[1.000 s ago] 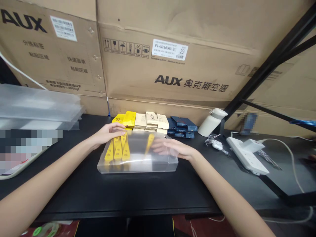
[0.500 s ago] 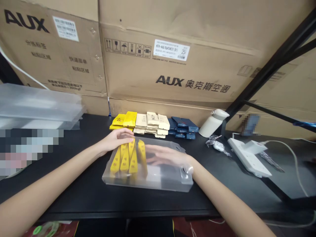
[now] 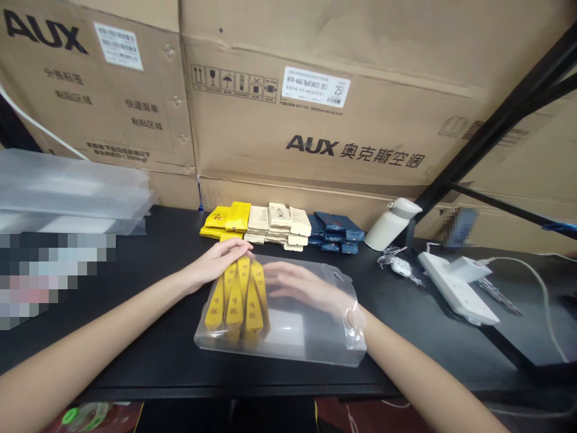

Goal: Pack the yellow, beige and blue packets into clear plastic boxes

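A clear plastic bag point(image 3: 306, 337) lies on the black table, its opening toward the right. Several yellow packets point(image 3: 234, 307) stand side by side in its left part. My left hand point(image 3: 223, 260) presses on the bag's upper left edge from outside, fingers bent together over the packet tops. Through the plastic my right hand point(image 3: 302, 285) shows inside the bag, fingers apart and pointing left, just right of the packets, holding nothing.
Behind the bag lie yellow packets point(image 3: 237, 216), beige packets point(image 3: 279, 216) and dark blue packets point(image 3: 336, 225). A white bottle point(image 3: 390, 225), keys and a power strip point(image 3: 455, 288) are at right; plastic bags point(image 3: 67, 186) lie left.
The bag has shifted slightly right and toward me. The yellow packets in it stand closer together, and my right hand has drawn back a little from them.
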Demonstrator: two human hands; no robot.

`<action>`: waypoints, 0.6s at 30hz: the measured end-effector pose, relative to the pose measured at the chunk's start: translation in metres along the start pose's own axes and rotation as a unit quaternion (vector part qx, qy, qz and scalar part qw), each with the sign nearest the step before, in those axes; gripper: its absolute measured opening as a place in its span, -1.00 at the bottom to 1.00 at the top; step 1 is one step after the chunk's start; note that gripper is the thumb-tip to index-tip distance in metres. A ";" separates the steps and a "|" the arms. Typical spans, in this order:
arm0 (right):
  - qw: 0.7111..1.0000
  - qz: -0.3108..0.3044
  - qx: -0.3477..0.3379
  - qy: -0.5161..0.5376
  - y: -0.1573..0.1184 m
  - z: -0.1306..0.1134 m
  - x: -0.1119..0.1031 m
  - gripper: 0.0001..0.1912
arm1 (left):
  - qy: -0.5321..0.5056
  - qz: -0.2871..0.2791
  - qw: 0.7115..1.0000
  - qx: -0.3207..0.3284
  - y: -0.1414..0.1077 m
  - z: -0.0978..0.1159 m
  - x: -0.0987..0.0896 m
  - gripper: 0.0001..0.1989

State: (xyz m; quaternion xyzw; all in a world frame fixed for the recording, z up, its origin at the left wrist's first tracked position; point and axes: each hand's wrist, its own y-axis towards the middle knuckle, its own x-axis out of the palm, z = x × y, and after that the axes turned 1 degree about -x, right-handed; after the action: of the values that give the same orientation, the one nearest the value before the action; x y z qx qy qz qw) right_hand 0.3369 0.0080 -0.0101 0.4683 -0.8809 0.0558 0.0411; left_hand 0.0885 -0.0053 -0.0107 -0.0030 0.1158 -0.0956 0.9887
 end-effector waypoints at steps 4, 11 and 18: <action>1.000 -0.001 0.004 0.006 0.001 0.000 0.000 -0.58 | 0.009 -0.016 1.000 0.016 -0.001 0.002 0.002 -0.59; 0.996 0.092 -0.009 0.014 0.003 0.002 -0.001 -0.66 | 0.008 -0.025 0.999 0.036 0.007 -0.002 -0.011 -0.57; 0.894 0.421 -0.153 0.022 0.011 0.009 -0.022 -0.83 | 0.015 0.037 0.999 0.032 0.021 -0.010 -0.045 -0.55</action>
State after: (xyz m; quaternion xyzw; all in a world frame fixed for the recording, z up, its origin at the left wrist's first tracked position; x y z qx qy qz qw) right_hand 0.3397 0.0315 -0.0224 0.0402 -0.9921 -0.0576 0.1041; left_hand 0.0471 0.0240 -0.0105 0.0344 0.1271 -0.0624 0.9893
